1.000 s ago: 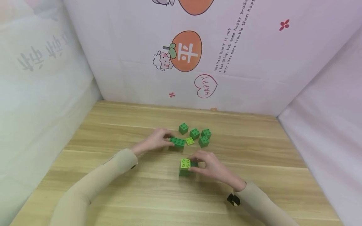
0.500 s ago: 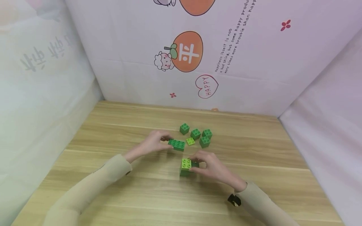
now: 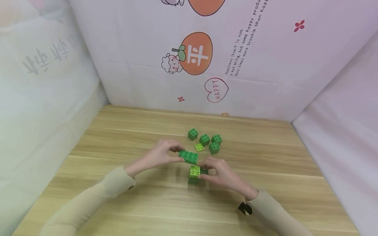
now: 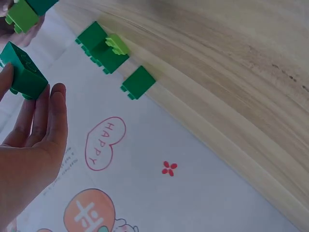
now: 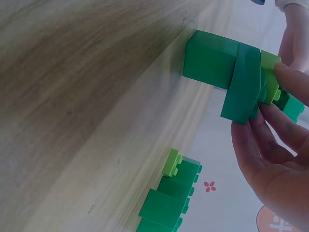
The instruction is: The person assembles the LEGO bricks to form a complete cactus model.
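My left hand [image 3: 162,153] pinches a long green eight-stud toy building brick [image 3: 190,157] between thumb and fingers, studs up. It is off the table, just behind and left of a small stack. That stack, in the right wrist view, has a square green brick [image 5: 211,59] at the bottom, a longer green brick [image 5: 243,84] across it and a thin lime brick [image 5: 269,76] on top. With thumb and fingers my right hand [image 3: 220,172] grips the stack's upper part from the right. In the left wrist view the stack is partly cut off at the corner.
Behind the hands several square green bricks [image 3: 214,147] stand grouped on the wooden table [image 3: 141,209]. A thin lime brick [image 3: 199,147] lies in front of them. A printed white cloth [image 3: 133,85] rises along the table's back edge, with cloth walls at both sides.
My left hand has lifted the long green brick from beside the thin lime brick and brought it forward and right, close to the stack. The right hand has stayed on the stack.
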### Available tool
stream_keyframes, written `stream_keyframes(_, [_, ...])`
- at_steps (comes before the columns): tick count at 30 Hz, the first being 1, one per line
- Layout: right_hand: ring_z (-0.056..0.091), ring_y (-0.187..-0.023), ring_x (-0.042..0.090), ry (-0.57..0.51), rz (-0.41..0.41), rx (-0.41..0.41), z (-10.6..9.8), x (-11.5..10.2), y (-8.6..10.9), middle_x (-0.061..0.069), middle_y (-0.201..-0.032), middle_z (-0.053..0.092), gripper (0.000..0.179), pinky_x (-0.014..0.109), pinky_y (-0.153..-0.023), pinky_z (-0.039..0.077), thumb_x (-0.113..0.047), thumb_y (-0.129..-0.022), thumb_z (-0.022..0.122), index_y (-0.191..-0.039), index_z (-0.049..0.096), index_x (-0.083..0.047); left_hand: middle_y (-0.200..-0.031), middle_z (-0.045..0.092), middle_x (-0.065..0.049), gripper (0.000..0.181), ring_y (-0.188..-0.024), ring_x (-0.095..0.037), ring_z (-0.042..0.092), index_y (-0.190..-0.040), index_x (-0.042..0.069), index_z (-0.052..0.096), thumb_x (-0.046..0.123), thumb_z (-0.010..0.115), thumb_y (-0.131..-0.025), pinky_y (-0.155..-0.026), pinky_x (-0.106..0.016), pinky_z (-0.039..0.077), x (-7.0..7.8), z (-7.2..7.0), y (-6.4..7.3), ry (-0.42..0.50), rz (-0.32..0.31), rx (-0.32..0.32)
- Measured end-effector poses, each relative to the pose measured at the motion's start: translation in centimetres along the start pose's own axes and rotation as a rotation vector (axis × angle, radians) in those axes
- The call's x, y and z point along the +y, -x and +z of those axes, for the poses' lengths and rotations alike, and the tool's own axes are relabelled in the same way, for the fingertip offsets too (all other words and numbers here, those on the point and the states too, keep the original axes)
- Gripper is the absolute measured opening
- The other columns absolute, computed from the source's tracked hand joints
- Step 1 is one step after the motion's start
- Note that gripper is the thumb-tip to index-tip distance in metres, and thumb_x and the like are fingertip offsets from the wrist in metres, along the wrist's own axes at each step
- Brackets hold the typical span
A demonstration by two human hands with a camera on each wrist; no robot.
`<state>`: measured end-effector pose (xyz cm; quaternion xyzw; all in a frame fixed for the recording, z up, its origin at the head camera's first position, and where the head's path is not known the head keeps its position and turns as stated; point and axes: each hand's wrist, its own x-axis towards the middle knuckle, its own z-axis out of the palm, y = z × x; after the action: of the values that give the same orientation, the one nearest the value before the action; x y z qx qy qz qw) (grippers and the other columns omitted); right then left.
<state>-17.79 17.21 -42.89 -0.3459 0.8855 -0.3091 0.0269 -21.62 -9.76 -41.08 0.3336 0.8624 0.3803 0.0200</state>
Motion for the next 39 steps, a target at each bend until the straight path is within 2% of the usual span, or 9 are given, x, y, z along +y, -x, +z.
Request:
stream_keyframes(6, [0.071,-0.095,0.017,0.004,0.0,0.007,0.0,0.0,-0.1,0.004,-0.108,0.074,0.031,0.032,-0.085,0.062,-0.024,-0.084,0.078,-0.111,0.071,-0.01,-0.108,0.075,-0.003,0.034,-0.097,-0.014,0.07,-0.112,0.01,0.071,0.024,0.08,-0.082,-0.09,-0.034,0.061,0.7,0.2,0.6,0.016,0.015,-0.016])
stream_keyframes(13, [0.071,-0.094,0.015,0.002,0.002,0.004,0.0,0.1,-0.1,0.001,-0.104,0.074,0.027,0.027,-0.084,0.062,-0.023,-0.085,0.078,-0.108,0.071,-0.012,-0.108,0.075,-0.005,0.036,-0.096,-0.015,0.071,-0.111,0.008,0.071,0.024,0.081,-0.081,-0.088,-0.029,0.061,1.2,0.5,1.1,0.006,0.037,-0.014])
stream_keyframes(17, [0.07,-0.093,0.013,0.007,-0.004,0.008,0.0,0.0,-0.1,0.0,-0.102,0.073,0.024,0.028,-0.084,0.062,-0.022,-0.084,0.078,-0.105,0.071,-0.012,-0.107,0.075,-0.006,0.035,-0.095,-0.016,0.072,-0.11,0.005,0.071,0.021,0.081,-0.081,-0.088,-0.033,0.062,1.3,0.7,1.1,0.02,0.059,-0.017])
stream_keyframes(21, [0.07,-0.093,0.012,0.009,-0.004,0.008,0.0,0.0,-0.1,0.0,-0.101,0.073,0.023,0.028,-0.084,0.062,-0.022,-0.084,0.079,-0.104,0.071,-0.013,-0.108,0.074,-0.007,0.036,-0.096,-0.016,0.071,-0.111,0.004,0.07,0.021,0.081,-0.08,-0.087,-0.033,0.062,1.5,0.9,1.3,0.03,0.068,-0.023])
stream_keyframes(28, [0.07,-0.094,0.013,-0.005,-0.004,0.003,-0.1,-0.1,-0.1,0.0,-0.103,0.073,0.026,0.029,-0.085,0.062,-0.022,-0.084,0.079,-0.107,0.071,-0.013,-0.111,0.073,-0.006,0.036,-0.097,-0.015,0.07,-0.114,0.006,0.07,0.02,0.08,-0.082,-0.088,-0.027,0.061,1.5,1.4,1.4,0.061,0.048,-0.031])
stream_keyframes(33, [0.07,-0.096,0.013,-0.005,0.003,0.002,-0.1,-0.1,0.0,-0.001,-0.104,0.073,0.027,0.032,-0.086,0.062,-0.023,-0.084,0.078,-0.108,0.071,-0.013,-0.113,0.073,-0.007,0.036,-0.099,-0.016,0.07,-0.116,0.008,0.07,0.018,0.079,-0.083,-0.089,-0.031,0.061,1.5,1.6,1.5,0.081,0.039,-0.035])
stream_keyframes(39, [0.07,-0.095,0.014,-0.012,0.003,0.006,0.1,0.1,0.0,-0.001,-0.102,0.073,0.026,0.032,-0.085,0.062,-0.022,-0.084,0.079,-0.107,0.071,-0.013,-0.111,0.071,-0.003,0.036,-0.099,-0.015,0.068,-0.118,0.014,0.071,0.022,0.079,-0.084,-0.089,-0.031,0.06,1.8,1.6,1.6,0.04,0.014,-0.041])
